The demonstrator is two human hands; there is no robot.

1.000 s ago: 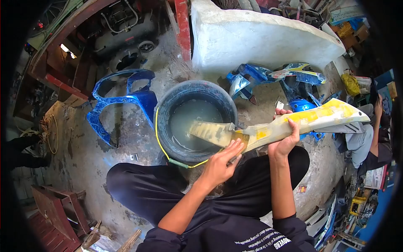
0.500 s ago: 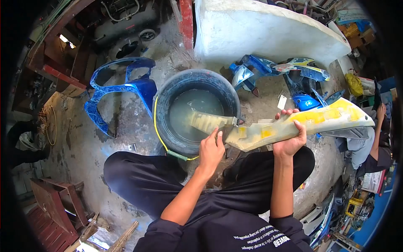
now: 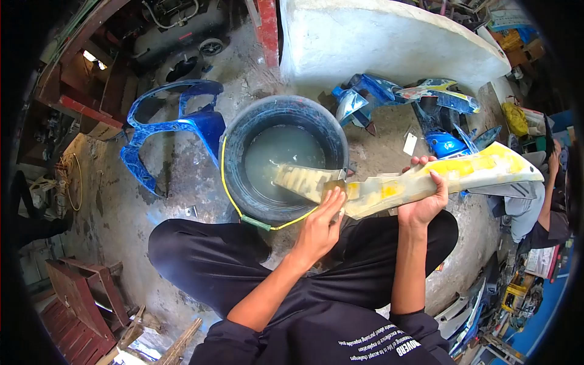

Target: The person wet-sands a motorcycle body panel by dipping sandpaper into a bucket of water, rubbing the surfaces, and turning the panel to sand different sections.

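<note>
At the left of the frame a cardboard box (image 3: pixel 100 129) stands by the wooden frame; its contents are hidden. In the lower left is a red-brown wooden stool (image 3: pixel 76 292). Next comes a scuffed blue fairing (image 3: pixel 205 126) on the floor, close beside the bucket.

The dark bucket (image 3: pixel 240 137) stands upright at the centre, holding cloudy grey-green water (image 3: pixel 283 149); its yellow handle (image 3: pixel 222 164), with a green grip (image 3: pixel 255 222), hangs down the near side. A cream-and-yellow panel (image 3: pixel 389 188) slants across the bucket's right rim, its left end inside the mouth; whether it touches the water is unclear. The left hand (image 3: pixel 317 231) holds a small brown pad (image 3: pixel 334 186) flat on the panel, near the rim. The right hand (image 3: pixel 423 207) clasps the panel's middle, thumb in front, fingers over the top edge.

Beyond, upper right, lie blue body parts (image 3: pixel 380 89) and a white tag (image 3: pixel 410 143). At the right edge sits another person (image 3: pixel 524 213), partly behind the panel's end.
</note>
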